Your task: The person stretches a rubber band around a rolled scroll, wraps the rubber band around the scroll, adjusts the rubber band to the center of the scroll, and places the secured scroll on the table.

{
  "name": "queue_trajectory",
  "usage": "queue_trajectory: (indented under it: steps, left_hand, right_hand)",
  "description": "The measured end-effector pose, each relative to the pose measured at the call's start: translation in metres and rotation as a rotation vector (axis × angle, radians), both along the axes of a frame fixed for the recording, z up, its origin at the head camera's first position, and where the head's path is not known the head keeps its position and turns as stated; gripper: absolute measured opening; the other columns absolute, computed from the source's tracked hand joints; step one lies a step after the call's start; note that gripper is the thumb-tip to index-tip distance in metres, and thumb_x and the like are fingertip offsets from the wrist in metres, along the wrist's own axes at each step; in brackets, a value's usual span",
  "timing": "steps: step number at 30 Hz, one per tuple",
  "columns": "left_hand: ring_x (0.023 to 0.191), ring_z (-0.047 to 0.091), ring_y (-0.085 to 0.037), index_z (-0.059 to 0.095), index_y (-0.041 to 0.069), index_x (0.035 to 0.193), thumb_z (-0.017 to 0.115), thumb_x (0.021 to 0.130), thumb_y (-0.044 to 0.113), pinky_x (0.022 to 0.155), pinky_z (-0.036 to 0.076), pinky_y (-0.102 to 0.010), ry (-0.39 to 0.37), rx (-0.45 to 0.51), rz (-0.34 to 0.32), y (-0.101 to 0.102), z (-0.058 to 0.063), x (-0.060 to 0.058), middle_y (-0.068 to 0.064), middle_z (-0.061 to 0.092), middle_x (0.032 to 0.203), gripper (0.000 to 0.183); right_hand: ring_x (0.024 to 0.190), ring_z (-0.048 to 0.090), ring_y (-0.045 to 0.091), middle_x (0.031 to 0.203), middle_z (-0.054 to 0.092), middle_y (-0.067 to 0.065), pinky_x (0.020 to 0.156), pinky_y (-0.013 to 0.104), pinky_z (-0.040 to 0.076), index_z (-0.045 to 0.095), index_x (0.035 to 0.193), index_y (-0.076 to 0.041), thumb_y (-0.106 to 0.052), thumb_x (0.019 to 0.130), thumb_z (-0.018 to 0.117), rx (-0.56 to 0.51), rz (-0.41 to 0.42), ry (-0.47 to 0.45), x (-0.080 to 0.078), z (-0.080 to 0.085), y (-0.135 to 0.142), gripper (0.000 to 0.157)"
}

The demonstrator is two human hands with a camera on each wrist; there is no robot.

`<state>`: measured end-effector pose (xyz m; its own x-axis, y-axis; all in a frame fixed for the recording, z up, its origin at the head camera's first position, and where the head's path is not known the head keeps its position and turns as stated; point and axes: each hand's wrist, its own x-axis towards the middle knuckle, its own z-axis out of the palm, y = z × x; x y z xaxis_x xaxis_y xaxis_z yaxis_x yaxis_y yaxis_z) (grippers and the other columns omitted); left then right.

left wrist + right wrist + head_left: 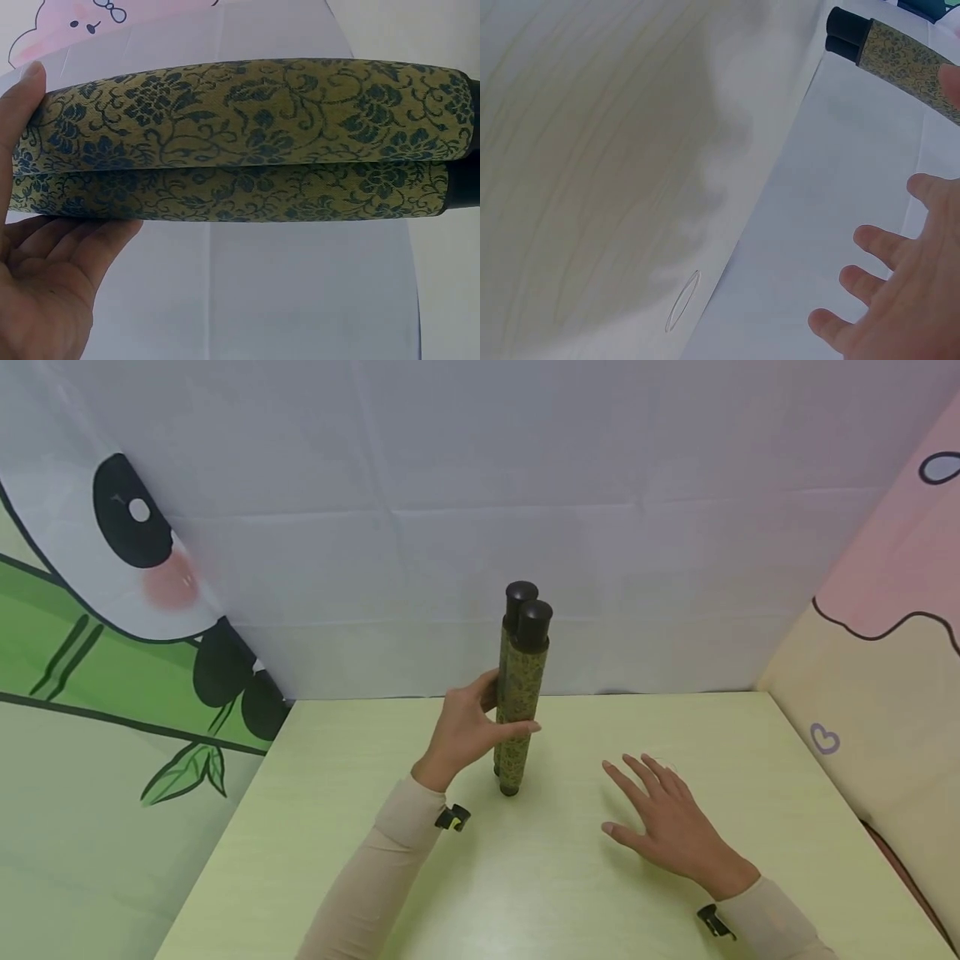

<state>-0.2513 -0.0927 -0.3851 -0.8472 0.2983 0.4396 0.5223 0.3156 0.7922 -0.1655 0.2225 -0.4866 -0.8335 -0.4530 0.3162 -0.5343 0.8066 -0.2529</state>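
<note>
My left hand [472,727] grips a scroll [522,685], two side-by-side rolls in olive-gold brocade with dark flowers and black end knobs. The scroll is upright, slightly tilted; whether its lower ends touch the table cannot be told. In the left wrist view the thumb [28,86] lies along one side of the scroll [262,120] and the fingers [105,244] along the other. To the right, my right hand [671,822] hovers over the table, fingers spread, holding nothing. In the right wrist view a thin pale loop [682,301] lies on the table near its back edge.
The pale yellow table [570,877] ends at the back against a grey-white cloth backdrop [450,552]. Cartoon-printed panels stand at the left [112,710] and right [885,693]. A small black clip sits at each sleeve cuff.
</note>
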Motion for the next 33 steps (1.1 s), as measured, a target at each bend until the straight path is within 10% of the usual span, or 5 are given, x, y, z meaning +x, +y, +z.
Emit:
queue_trajectory:
  steps: [33]
  left_hand:
    - [0.118,0.066,-0.019,0.056,0.008,0.143,0.090,0.078,0.036,0.097,0.053,-0.028,-0.056,-0.010,-0.063,0.005,-0.021,-0.004,-0.008,0.066,0.130,0.078]
  right_hand:
    - [0.131,0.047,0.045,0.150,0.044,0.022,0.104,0.062,0.041,0.040,0.155,-0.007,-0.030,0.097,0.071,-0.082,-0.046,0.005,-0.025,0.000,0.018,0.070]
